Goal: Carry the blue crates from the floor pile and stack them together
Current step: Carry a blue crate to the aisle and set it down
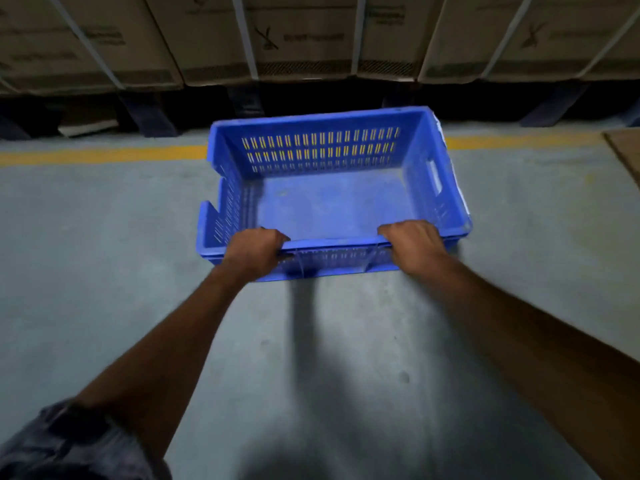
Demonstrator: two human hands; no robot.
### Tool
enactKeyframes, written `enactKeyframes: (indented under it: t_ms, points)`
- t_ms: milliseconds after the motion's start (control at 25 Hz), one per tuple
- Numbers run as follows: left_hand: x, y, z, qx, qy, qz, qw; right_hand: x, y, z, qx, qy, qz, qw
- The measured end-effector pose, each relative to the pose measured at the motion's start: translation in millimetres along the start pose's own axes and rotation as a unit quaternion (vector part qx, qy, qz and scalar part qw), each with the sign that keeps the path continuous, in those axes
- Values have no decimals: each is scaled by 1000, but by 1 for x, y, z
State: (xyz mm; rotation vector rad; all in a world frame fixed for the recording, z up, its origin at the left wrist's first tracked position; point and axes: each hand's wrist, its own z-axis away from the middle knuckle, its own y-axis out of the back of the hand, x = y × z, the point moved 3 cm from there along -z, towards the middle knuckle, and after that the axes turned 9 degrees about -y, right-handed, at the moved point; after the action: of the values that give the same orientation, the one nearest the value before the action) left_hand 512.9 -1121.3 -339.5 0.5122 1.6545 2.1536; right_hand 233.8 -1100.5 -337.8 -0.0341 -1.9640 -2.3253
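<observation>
An empty blue crate with slotted walls is held out in front of me above the grey floor. My left hand grips the near rim toward its left end. My right hand grips the same rim toward its right end. The crate's left wall has a cut-out notch, and its right wall has a handle slot. A second rim line shows just under the near edge, so it may be two nested crates; I cannot tell. No floor pile is in view.
Strapped cardboard boxes on dark pallets line the far side. A yellow floor line runs left to right behind the crate. A flat cardboard sheet lies at the right edge. Grey concrete floor surrounds me.
</observation>
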Motion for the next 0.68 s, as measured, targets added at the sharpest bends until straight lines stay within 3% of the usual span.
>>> enactKeyframes:
  t_ms: [200, 680]
  points:
    - [-28, 0, -59, 32, -12, -5, 999, 19, -5, -61, 6, -38, -28, 999]
    - [-35, 3, -72, 30, -22, -2, 999, 14, -1, -69, 7, -68, -10, 998]
